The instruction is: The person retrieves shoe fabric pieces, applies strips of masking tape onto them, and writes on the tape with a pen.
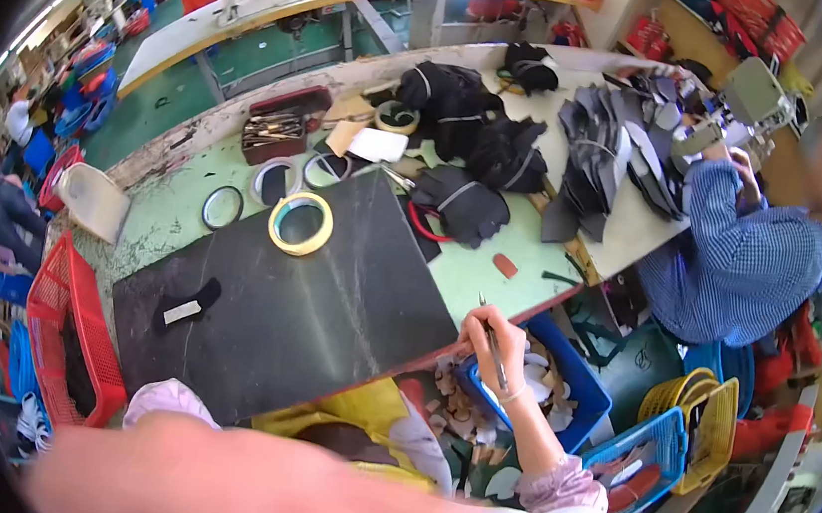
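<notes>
My right hand (502, 344) is closed around a slim silver pen (493, 341), its tip pointing up and away past the front right corner of a black board (326, 298). Very near the camera, my left hand (257, 486) is a large blur along the bottom edge; its fingers cannot be made out. A small black cut piece (191, 305) with a white label lies on the left part of the board. On the board's back edge rests a roll of cream tape (300, 224).
More tape rolls (223, 208), a tool box (279, 128) and bundled black pieces (461, 205) cover the table's back. A red basket (77, 332) stands left; a blue bin (582, 390) of scraps stands below my right hand. A person in a checked shirt (747, 252) works at a machine, right.
</notes>
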### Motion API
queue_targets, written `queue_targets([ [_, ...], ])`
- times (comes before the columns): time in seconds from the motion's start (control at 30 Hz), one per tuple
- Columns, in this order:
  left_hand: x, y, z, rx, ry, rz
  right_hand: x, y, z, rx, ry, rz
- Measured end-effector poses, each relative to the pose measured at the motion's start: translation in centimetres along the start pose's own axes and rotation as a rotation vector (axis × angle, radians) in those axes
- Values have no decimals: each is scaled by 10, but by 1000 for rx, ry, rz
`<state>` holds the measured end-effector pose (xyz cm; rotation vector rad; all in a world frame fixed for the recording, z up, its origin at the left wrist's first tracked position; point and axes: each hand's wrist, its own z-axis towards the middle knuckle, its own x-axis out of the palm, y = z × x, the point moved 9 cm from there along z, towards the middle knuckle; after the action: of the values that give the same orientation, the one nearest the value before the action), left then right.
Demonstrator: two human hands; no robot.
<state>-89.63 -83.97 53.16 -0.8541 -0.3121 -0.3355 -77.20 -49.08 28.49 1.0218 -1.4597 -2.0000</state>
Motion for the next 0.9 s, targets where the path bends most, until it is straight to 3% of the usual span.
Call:
queue_targets([
  [0.1, 40, 55, 121, 69, 118, -146, -13, -21, 0, 53, -40, 29],
  [0.17, 44, 11, 70, 134, 232, -210, -19, -22, 2, -11, -61, 8],
  [0.33, 10, 53, 118, 40, 470, -110, -28, -20, 30, -65, -93, -27],
  [0.47, -132, 160, 123, -549, -300, 782, -41, -27, 54, -83, -134, -53],
  [0.53, -190, 184, 100, -523, -153, 1281, -50, -28, 68, -105, -184, -74],
  [0.57, -208, 196, 90, -534, -151, 1281, -51, -29, 76, -97, -184, -67],
  [0.7, -259, 211, 42, -702, -240, 2107, -63, -29, 91, -85, -215, -86],
  [0.8, -282, 218, 30, -770, -183, 1938, -68, -45, 93, -28, -258, -101],
  [0.9, -301, 201, 31, -630, -319, 1984, -67, -48, 95, -76, -247, -139],
])
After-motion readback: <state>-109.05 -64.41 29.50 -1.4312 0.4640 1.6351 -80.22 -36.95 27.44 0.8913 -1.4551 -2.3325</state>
